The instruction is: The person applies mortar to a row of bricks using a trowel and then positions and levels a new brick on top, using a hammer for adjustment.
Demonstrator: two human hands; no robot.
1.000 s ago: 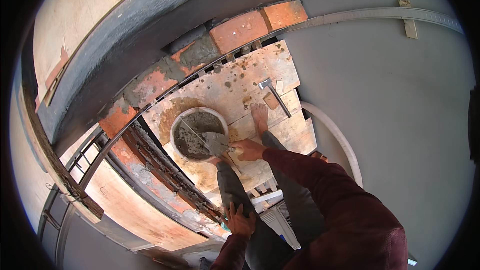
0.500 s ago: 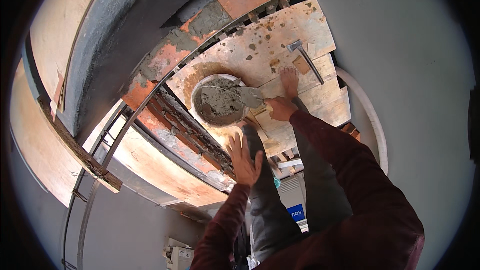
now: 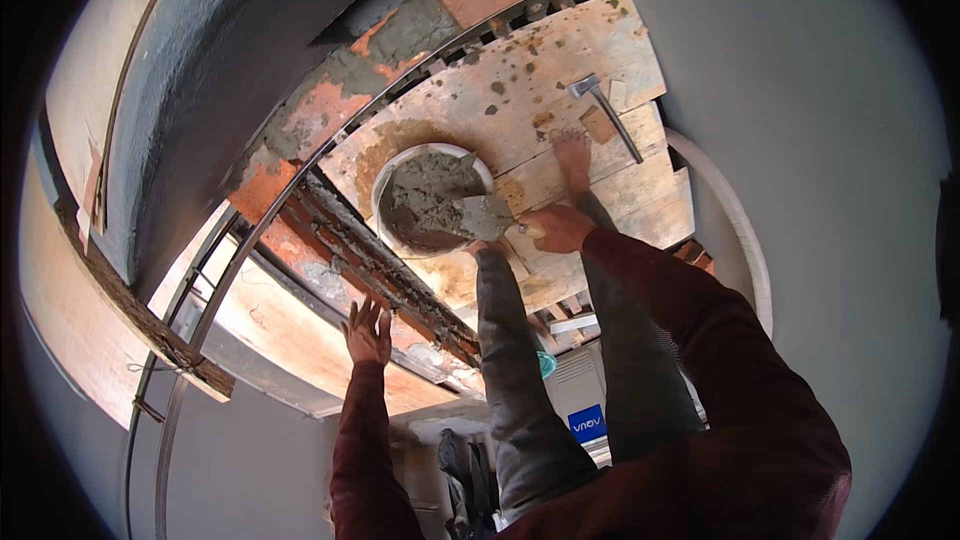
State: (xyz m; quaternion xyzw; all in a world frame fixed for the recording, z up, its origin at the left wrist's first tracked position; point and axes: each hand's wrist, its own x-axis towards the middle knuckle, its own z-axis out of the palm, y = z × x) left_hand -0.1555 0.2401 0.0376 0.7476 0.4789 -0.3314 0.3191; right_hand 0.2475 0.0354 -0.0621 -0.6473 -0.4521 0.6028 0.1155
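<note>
A trowel (image 3: 487, 217) is gripped by its pale handle in my right hand (image 3: 560, 229), fingers closed round it. The flat grey blade lies over the right rim of a white bucket (image 3: 484, 172), its tip at the wet grey mortar (image 3: 425, 189) inside. To the left, my left hand (image 3: 369, 334) holds nothing, with fingers stretched toward the brick wall edge (image 3: 345, 290). Whether its fingertips touch the bricks I cannot tell. Mortar is smeared along the wall's top between brick courses.
The bucket stands on wooden boards (image 3: 520, 70) beside my bare feet (image 3: 571, 155). A hammer (image 3: 607, 115) lies on the boards at the right. A metal rod (image 3: 250, 235) curves along the wall. A plank end (image 3: 205, 372) juts in at left; a pale hose (image 3: 735, 210) runs at right.
My left hand has moved left, away from my leg to the brick wall. The trowel blade has turned and shifted slightly left and down over the mortar.
</note>
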